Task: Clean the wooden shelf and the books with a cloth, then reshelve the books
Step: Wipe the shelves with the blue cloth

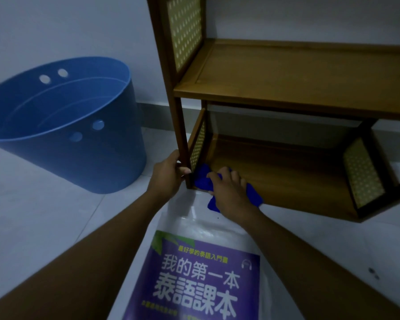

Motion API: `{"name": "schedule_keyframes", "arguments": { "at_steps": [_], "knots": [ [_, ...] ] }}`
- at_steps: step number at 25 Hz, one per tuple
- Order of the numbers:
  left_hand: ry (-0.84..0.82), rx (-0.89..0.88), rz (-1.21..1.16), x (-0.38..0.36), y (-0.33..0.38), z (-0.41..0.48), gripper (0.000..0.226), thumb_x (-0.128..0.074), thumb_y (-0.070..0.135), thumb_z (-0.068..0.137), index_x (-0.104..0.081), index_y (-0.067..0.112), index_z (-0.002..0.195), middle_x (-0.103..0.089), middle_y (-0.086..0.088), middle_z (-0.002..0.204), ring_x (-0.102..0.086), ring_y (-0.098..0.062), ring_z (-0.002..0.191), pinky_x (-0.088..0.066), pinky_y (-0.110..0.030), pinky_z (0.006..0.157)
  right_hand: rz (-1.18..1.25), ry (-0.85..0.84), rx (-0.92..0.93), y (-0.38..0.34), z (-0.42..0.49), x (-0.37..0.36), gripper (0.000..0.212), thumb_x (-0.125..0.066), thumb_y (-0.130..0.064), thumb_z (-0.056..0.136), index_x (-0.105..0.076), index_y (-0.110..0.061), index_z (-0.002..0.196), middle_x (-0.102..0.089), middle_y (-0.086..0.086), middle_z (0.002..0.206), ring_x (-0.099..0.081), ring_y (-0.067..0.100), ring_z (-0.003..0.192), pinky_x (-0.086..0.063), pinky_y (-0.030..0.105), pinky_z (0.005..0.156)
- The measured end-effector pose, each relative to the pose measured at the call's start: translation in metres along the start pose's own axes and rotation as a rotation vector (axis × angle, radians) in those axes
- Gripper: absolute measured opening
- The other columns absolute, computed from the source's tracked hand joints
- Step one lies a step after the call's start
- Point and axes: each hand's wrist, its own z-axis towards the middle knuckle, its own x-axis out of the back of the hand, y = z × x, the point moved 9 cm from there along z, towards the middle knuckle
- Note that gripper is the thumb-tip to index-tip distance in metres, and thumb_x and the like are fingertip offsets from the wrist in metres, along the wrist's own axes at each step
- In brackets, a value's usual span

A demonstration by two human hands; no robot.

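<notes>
A wooden shelf (286,72) with rattan side panels stands against the wall, both boards bare of books. My left hand (166,172) grips the shelf's front left post near the floor. My right hand (229,190) presses a crumpled blue cloth (202,179) onto the front left corner of the bottom board (286,176). A purple book (201,280) with white and yellow lettering lies flat on the floor between my forearms, on top of a white book or sheet (203,218).
A large blue plastic bucket (62,125) stands on the tiled floor left of the shelf, close to the post. The white wall runs behind both. Pale floor tiles (44,222) spread to the left and right of the book.
</notes>
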Motion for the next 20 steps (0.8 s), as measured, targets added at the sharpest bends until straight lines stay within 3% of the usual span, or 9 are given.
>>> {"name": "schedule_keyframes", "arguments": {
  "at_steps": [5, 8, 11, 13, 18, 20],
  "knots": [
    [0.003, -0.021, -0.006, 0.002, 0.0, -0.001, 0.034, -0.047, 0.004, 0.094, -0.049, 0.01, 0.127, -0.061, -0.009, 0.096, -0.064, -0.028, 0.094, -0.054, -0.038, 0.088, -0.05, 0.012, -0.081, 0.031, -0.013, 0.0, 0.055, -0.055, -0.018, 0.091, -0.031, -0.025, 0.139, -0.03, 0.005, 0.143, -0.031, 0.027, 0.128, -0.027, 0.041, 0.103],
    [-0.006, -0.019, -0.007, 0.002, 0.001, 0.0, 0.034, -0.047, 0.006, 0.094, -0.048, 0.011, 0.127, -0.059, -0.008, 0.099, -0.062, -0.027, 0.095, -0.054, -0.037, 0.085, -0.065, -0.009, 0.006, 0.016, -0.01, -0.003, 0.068, -0.061, -0.014, 0.086, -0.026, -0.022, 0.144, -0.024, 0.006, 0.149, -0.025, 0.028, 0.134, -0.024, 0.041, 0.106],
    [-0.027, -0.035, 0.016, 0.0, 0.002, -0.002, 0.032, -0.046, 0.006, 0.095, -0.048, 0.012, 0.125, -0.056, -0.002, 0.1, -0.059, -0.016, 0.09, -0.051, -0.023, 0.077, -0.037, -0.055, 0.047, -0.004, -0.007, -0.014, 0.064, -0.045, -0.031, 0.097, -0.011, -0.023, 0.15, -0.006, 0.002, 0.158, -0.008, 0.025, 0.143, -0.013, 0.043, 0.112],
    [-0.032, -0.049, 0.047, 0.001, 0.003, 0.0, 0.032, -0.048, 0.006, 0.094, -0.048, 0.011, 0.125, -0.059, -0.006, 0.103, -0.059, -0.016, 0.092, -0.052, -0.026, 0.079, 0.0, -0.106, 0.015, -0.007, 0.003, -0.02, 0.063, -0.034, -0.039, 0.1, -0.003, -0.022, 0.152, 0.005, -0.003, 0.16, 0.004, 0.022, 0.146, -0.006, 0.045, 0.115],
    [-0.051, -0.049, 0.041, 0.0, 0.003, 0.0, 0.037, -0.049, 0.006, 0.093, -0.046, 0.012, 0.13, -0.059, -0.009, 0.106, -0.06, -0.024, 0.098, -0.053, -0.039, 0.088, 0.032, -0.337, 0.028, 0.001, 0.025, -0.023, 0.083, -0.042, -0.052, 0.094, 0.009, -0.023, 0.152, 0.023, -0.006, 0.157, 0.02, 0.021, 0.145, 0.003, 0.047, 0.116],
    [-0.05, -0.049, 0.05, 0.0, 0.003, 0.001, 0.038, -0.048, 0.005, 0.093, -0.045, 0.012, 0.131, -0.059, -0.011, 0.107, -0.061, -0.026, 0.098, -0.054, -0.041, 0.088, 0.019, -0.319, 0.064, -0.001, 0.025, -0.024, 0.081, -0.043, -0.051, 0.094, 0.006, -0.023, 0.152, 0.022, -0.006, 0.158, 0.019, 0.021, 0.145, 0.003, 0.047, 0.116]
  ]
}}
